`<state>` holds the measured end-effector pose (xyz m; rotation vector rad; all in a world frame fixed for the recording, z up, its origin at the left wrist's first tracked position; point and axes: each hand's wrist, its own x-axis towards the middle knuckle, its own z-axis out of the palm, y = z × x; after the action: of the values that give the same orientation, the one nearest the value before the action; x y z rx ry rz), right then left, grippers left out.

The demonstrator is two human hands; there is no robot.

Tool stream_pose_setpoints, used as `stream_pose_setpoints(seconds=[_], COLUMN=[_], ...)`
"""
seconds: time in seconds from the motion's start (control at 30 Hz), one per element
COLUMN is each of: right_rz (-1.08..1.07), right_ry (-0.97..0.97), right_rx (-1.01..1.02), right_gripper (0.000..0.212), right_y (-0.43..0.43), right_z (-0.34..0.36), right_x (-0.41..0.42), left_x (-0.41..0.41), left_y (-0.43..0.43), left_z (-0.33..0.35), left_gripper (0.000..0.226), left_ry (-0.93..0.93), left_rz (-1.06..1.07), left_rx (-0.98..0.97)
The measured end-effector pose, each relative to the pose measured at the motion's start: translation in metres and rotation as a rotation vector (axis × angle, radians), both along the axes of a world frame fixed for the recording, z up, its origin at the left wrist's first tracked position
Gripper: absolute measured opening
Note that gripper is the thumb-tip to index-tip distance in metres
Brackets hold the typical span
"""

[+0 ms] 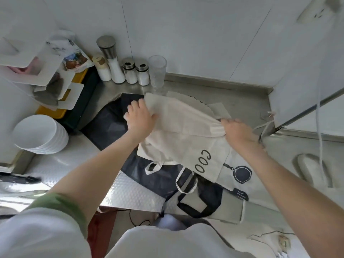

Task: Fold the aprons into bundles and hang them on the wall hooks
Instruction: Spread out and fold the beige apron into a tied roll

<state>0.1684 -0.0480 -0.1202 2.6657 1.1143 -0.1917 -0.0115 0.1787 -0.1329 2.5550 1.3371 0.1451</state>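
The clear cup [157,71] could be knocked over if the cream apron [182,127], spread just in front of it on the dark apron [108,127], is swung up. The edge nearest the cup is gripped by the left hand [139,118], fingers curled. Bunched cloth right of the cup is pinched tight by the right hand [236,131].

Cream apron [186,135] (printed "COO") lies creased over dark apron [109,125].

The top apron [186,127] lies over the lower apron [108,127] on the counter [74,164], bowls [37,133] left, shakers [130,71] behind.
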Motion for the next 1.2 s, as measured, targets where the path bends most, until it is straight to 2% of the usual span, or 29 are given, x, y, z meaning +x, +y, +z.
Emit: stream_pose_setpoints(seconds=[0.03,0.1,0.17,0.27,0.33,0.43,0.53,0.63,0.7,0.77,0.8,0.87,0.97,1.03,1.07,1.13,1.2], right_rz=[-0.019,-0.006,0.03,0.088,0.119,0.191,0.29,0.362,0.424,0.498,0.529,0.536,0.527,0.575,0.609,0.636,0.645], right_ry=[-0.024,-0.056,-0.069,-0.109,-0.125,-0.191,-0.203,-0.182,-0.18,-0.096,-0.043,0.03,0.105,0.13,0.137,0.151,0.146], right_rx=[0.0,0.023,0.052,0.051,0.064,0.175,0.265,0.271,0.286,0.297,0.267,0.201,0.202,0.218,0.224,0.194,0.184], right_gripper=[0.047,0.052,0.062,0.068,0.066,0.061,0.055,0.051,0.051,0.065,0.078,0.09,0.087,0.073,0.064,0.061,0.06], right_y=[-0.003,-0.007,-0.007,-0.004,0.0,0.0,-0.004,-0.002,0.0,0.0,0.0,-0.001,0.007,0.015,0.018,0.024,0.028], right_z=[-0.002,-0.009,-0.019,-0.033,-0.043,-0.055,-0.063,-0.068,-0.075,-0.081,-0.085,-0.086,-0.087,-0.086,-0.086,-0.083,-0.084], right_x=[0.002,0.005,0.0,-0.014,-0.02,-0.032,-0.044,-0.062,-0.072,-0.08,-0.085,-0.096,-0.108,-0.115,-0.118,-0.124,-0.13], left_x=[-0.002,-0.003,-0.007,-0.012,-0.008,-0.003,-0.008,-0.022,-0.035,-0.044,-0.047,-0.049,-0.053,-0.058,-0.06,-0.063,-0.068], left_y=[0.001,0.008,0.014,0.017,0.019,0.025,0.037,0.052,0.058,0.065,0.067,0.069,0.072,0.07,0.067,0.061,0.052], left_z=[-0.004,-0.014,-0.025,-0.029,-0.026,-0.023,-0.028,-0.033,-0.038,-0.044,-0.044,-0.044,-0.043,-0.042,-0.041,-0.038,-0.043], left_gripper=[0.065,0.077,0.077,0.054,0.039,0.022,0.047,0.043,0.045,0.042,0.034,0.015,0.02,0.006,0.013,0.052,0.074], left_ry=[-0.015,-0.115,-0.18,-0.259,-0.245,-0.203,-0.27,-0.131,-0.105,-0.209,-0.269,-0.365,-0.576,-0.759,-0.865,-1.086,-1.16], left_rz=[0.142,0.447,0.519,0.546,0.578,0.494,0.512,0.505,0.573,0.59,0.562,0.511,0.553,0.677,0.778,1.084,1.28], left_rx=[-0.154,-0.591,-0.93,-1.058,-1.09,-1.055,-0.976,-0.693,-0.64,-0.687,-0.7,-0.719,-0.79,-0.818,-0.823,-0.863,-0.986])
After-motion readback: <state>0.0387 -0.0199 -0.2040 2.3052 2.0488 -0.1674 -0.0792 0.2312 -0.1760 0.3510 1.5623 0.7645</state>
